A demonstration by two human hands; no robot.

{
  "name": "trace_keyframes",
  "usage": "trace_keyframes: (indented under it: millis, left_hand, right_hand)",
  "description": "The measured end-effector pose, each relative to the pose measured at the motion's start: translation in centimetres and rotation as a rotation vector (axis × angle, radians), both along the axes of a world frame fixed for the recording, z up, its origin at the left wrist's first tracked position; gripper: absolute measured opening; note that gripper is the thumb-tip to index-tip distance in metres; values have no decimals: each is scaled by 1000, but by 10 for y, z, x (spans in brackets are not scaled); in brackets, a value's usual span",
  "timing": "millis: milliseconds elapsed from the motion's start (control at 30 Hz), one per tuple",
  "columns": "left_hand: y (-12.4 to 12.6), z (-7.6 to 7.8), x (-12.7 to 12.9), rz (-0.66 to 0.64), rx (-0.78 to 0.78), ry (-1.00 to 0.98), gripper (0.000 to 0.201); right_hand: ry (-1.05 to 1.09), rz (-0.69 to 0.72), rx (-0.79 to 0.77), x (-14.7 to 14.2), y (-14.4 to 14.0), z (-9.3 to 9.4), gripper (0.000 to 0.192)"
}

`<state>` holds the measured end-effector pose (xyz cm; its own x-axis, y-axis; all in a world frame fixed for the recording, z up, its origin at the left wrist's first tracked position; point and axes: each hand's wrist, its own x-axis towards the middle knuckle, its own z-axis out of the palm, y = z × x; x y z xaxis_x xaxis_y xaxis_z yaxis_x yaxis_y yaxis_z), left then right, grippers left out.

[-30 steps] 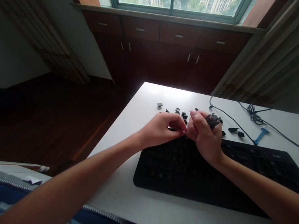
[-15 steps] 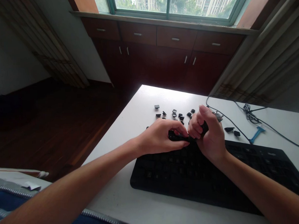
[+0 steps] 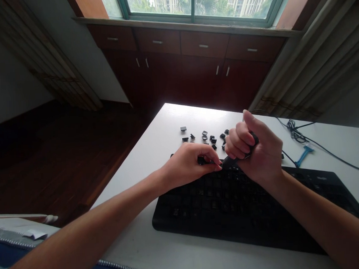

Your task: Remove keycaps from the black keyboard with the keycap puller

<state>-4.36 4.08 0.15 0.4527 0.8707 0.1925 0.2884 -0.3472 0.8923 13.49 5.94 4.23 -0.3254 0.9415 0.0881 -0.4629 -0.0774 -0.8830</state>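
Observation:
My left hand point(image 3: 192, 159) is closed in a pinch over the back edge of a black keyboard point(image 3: 207, 228). What its thumb and fingertips hold is too small to make out. Wrapped in the fist of my right hand point(image 3: 253, 149) is a black-handled tool point(image 3: 228, 162). Its dark, tapered end points down and left, close to my left fingertips; the kind of tool is unclear. Both hands hover over the keyboard's far side, hiding part of it. Behind them lie several loose black keycaps point(image 3: 214, 141).
A blue plastic tool point(image 3: 304, 155) rests on the white table point(image 3: 133, 168) beyond the keyboard. Near it, a bundled black cable point(image 3: 294, 130) trails right. Dark wooden cabinets point(image 3: 177, 75) stand under the window past the table.
My right fist has risen and tilted, so more of the tool's tapered end shows by my left fingertips. My left hand keeps its pinch. The view has shifted slightly.

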Motion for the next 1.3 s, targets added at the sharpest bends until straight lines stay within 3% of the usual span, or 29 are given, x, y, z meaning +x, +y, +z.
trace_keyframes:
  millis: [167,267,500,733,933,1300]
  left_hand:
    - [0,5,-1,-29,-43,4,6]
    - [1,7,-3,-47,-56,2,5]
    - [2,7,-6,-63,-64,15,4]
    - [6,9,-10,-90,-45,43,9]
    - [7,7,-11,-88,-65,18,12]
    - [2,3,-4,-36,-5,-13,9]
  right_hand:
    - [-85,96,113,0,-1,-7,62]
    - [-114,77,219,-1,-3,-12,58]
    - [-240,-23,308,-6,-10,-12,53]
    - [-152,-16,255,-10,-8,-18,57]
    - [-65,-107,165,-10,-5,-17,56]
    - [-46,-146,166,-12,-8,-13,54]
